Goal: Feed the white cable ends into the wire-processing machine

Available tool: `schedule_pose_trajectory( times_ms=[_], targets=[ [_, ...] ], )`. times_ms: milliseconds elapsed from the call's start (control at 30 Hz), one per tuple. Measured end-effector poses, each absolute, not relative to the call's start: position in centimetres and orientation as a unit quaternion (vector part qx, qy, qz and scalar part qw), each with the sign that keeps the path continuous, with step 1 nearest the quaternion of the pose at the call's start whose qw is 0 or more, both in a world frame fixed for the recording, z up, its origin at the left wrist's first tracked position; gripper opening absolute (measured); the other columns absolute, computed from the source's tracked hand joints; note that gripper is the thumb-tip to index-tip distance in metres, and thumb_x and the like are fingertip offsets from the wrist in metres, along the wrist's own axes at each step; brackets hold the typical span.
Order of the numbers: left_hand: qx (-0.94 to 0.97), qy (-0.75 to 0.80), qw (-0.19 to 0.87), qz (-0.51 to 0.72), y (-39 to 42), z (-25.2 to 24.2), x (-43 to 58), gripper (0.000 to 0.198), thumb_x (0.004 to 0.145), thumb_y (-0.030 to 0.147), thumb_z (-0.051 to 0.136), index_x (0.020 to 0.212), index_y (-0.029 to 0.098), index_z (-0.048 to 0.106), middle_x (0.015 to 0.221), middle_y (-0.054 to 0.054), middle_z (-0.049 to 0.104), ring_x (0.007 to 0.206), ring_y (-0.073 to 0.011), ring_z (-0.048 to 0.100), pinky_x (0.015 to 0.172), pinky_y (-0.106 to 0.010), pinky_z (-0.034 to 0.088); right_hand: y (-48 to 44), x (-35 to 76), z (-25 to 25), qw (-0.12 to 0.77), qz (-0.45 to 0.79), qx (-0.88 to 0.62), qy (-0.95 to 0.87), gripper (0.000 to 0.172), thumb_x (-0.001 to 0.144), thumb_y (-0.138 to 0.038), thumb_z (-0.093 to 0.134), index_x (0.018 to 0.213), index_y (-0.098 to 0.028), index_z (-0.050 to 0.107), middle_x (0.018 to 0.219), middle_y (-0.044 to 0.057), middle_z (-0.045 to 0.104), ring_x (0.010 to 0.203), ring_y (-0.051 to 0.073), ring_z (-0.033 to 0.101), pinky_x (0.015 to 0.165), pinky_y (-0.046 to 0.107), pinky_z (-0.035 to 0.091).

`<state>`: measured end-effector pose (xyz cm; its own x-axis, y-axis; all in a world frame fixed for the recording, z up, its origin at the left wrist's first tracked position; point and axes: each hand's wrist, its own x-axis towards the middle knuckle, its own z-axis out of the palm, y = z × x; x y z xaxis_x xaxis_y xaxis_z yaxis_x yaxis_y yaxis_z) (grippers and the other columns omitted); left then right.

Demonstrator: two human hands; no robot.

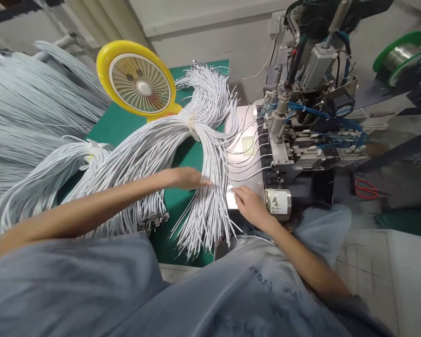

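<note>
My left hand (191, 179) reaches in from the left, its fingers closed at the tips on the white cables (212, 206) of a hanging bundle. I cannot make out how many strands it grips. To the right of the bundle, my right hand (250, 204) is held over the near end of the pale metal plate (243, 175), thumb and forefinger a little apart, with nothing visible between them. Several single white cables run across that plate into the black slotted strip (265, 154) of the machine (284, 135). A tie (192, 124) gathers the bundle higher up.
A yellow fan (136, 77) stands behind the bundle on the green table (187, 157). More cables (31, 103) hang at left. A labelled can (279, 204) sits close to my right wrist. Red-handled scissors (366, 189), a dark phone-like slab (322, 188) and a wire spool (402, 56) lie right.
</note>
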<state>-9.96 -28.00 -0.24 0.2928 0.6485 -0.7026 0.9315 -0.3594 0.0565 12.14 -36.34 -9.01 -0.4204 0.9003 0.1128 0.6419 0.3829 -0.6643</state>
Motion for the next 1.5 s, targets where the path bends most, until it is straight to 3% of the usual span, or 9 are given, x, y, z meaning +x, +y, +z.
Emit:
schedule_pose_trajectory(
  times_ms=[167,400,533,600,933,1167,1300,1367,1500],
  targets=[
    [0.749,0.56,0.304,-0.182,-33.5,-3.1,-11.8,0.054,0.091,0.056,0.02,0.052,0.021,0.032,0.045,-0.002,0.043,0.039,-0.0131,0.039,0.049,-0.028,0.031,-34.4,9.3,-8.1,0.099,0.218,-0.503,-0.831,0.037,0.093,-0.024,0.033,0.123,-0.024,0.054,0.104,0.007,0.061,0.086,0.02,0.062,0.07,0.028,0.044],
    [0.771,0.584,0.183,-0.178,-35.8,-3.3,-10.9,0.052,0.092,0.055,0.023,0.069,0.018,0.05,0.068,-0.006,0.057,0.061,-0.0203,0.056,0.056,-0.028,0.035,-33.2,9.3,-8.1,0.06,0.192,-0.485,-0.851,0.035,0.093,-0.023,0.03,0.118,-0.021,0.054,0.104,0.009,0.063,0.09,0.022,0.063,0.072,0.03,0.043],
    [0.76,0.619,0.076,-0.182,-36.5,-3.0,-11.3,0.05,0.091,0.054,0.032,0.105,0.013,0.054,0.104,-0.015,0.056,0.091,-0.0286,0.058,0.068,-0.031,0.041,-33.6,9.6,-7.9,0.043,0.173,-0.462,-0.869,0.028,0.092,-0.023,0.033,0.108,-0.019,0.057,0.097,0.01,0.066,0.086,0.024,0.065,0.069,0.03,0.043],
    [0.75,0.629,0.116,-0.164,-37.0,-3.3,-11.2,0.05,0.092,0.052,0.029,0.112,0.012,0.05,0.105,-0.015,0.055,0.09,-0.0274,0.057,0.072,-0.033,0.042,-34.2,9.9,-7.6,0.025,0.169,-0.455,-0.874,0.027,0.092,-0.024,0.035,0.104,-0.018,0.058,0.09,0.011,0.068,0.083,0.025,0.066,0.069,0.031,0.043],
    [0.743,0.627,0.234,0.018,-38.2,-4.9,-8.9,0.035,0.091,0.047,0.029,0.077,0.019,0.045,0.068,-0.003,0.049,0.075,-0.0224,0.05,0.065,-0.031,0.038,-38.9,12.0,-6.8,-0.004,0.212,-0.496,-0.842,0.021,0.088,-0.016,0.041,0.085,-0.013,0.062,0.077,0.015,0.069,0.074,0.026,0.067,0.061,0.029,0.041],
    [0.726,0.606,0.324,0.022,-37.2,-4.3,-9.3,0.04,0.09,0.051,0.032,0.086,0.017,0.052,0.066,-0.001,0.056,0.056,-0.0156,0.051,0.053,-0.026,0.036,-41.1,15.5,-8.1,0.115,0.276,-0.567,-0.767,0.02,0.088,-0.014,0.04,0.101,-0.015,0.056,0.079,0.007,0.068,0.068,0.019,0.064,0.059,0.026,0.04],
    [0.807,0.57,0.117,-0.095,-33.4,-1.9,-7.4,0.037,0.087,0.044,0.045,0.072,0.014,0.06,0.061,-0.008,0.059,0.057,-0.0195,0.055,0.052,-0.029,0.035,-40.7,19.0,-8.3,0.25,0.303,-0.625,-0.674,0.019,0.083,-0.021,0.048,0.097,-0.017,0.06,0.071,0.003,0.067,0.067,0.017,0.062,0.064,0.027,0.044],
    [0.872,0.488,0.039,-0.006,-31.5,-1.5,-4.5,0.032,0.089,0.038,0.045,0.089,0.013,0.064,0.079,-0.011,0.065,0.073,-0.0228,0.06,0.059,-0.03,0.04,-39.7,20.4,-8.3,0.335,0.325,-0.633,-0.618,0.013,0.079,-0.024,0.052,0.085,-0.017,0.062,0.068,0.002,0.065,0.063,0.015,0.06,0.062,0.026,0.046],
    [0.954,0.251,0.122,0.112,-29.6,-3.4,2.8,0.031,0.091,0.032,0.046,0.11,0.013,0.061,0.093,-0.01,0.067,0.083,-0.02,0.06,0.068,-0.03,0.046,-37.5,21.7,-8.4,0.487,0.394,-0.606,-0.491,0.012,0.071,-0.028,0.061,0.073,-0.016,0.062,0.066,0.001,0.063,0.058,0.012,0.058,0.054,0.024,0.047]
  ],
)
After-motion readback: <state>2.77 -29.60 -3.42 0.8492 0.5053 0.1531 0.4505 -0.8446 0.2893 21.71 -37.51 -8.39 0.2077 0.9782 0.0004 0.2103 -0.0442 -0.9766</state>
